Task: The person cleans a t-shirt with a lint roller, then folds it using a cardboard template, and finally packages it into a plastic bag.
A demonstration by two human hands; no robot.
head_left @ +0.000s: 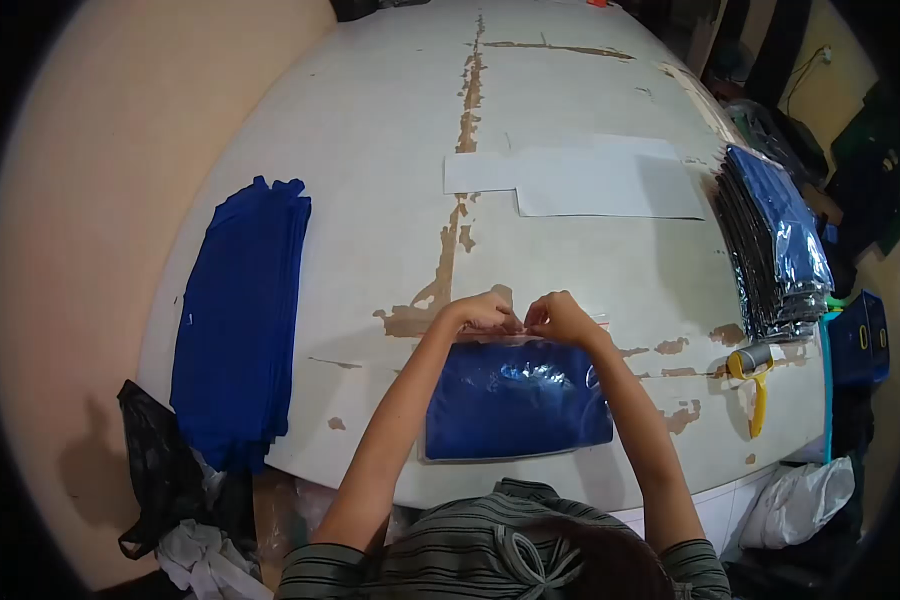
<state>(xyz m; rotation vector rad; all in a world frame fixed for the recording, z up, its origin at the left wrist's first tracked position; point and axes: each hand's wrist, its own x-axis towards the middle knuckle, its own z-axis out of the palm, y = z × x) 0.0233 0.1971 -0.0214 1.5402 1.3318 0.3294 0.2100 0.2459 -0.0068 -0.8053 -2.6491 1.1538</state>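
A clear plastic bag with folded blue cloth inside lies flat at the table's near edge. Both of my hands meet at the bag's far edge, near its middle. My left hand has its fingers closed on that edge. Close beside it on the right, my right hand pinches the same edge, fingertips almost touching the left ones. A reddish strip shows along the edge on either side of the hands.
A stack of blue cloth lies at the left. White paper sheets lie beyond the hands. At the right are a pile of bagged blue items and a yellow-handled tape dispenser. A black plastic bag hangs at the lower left.
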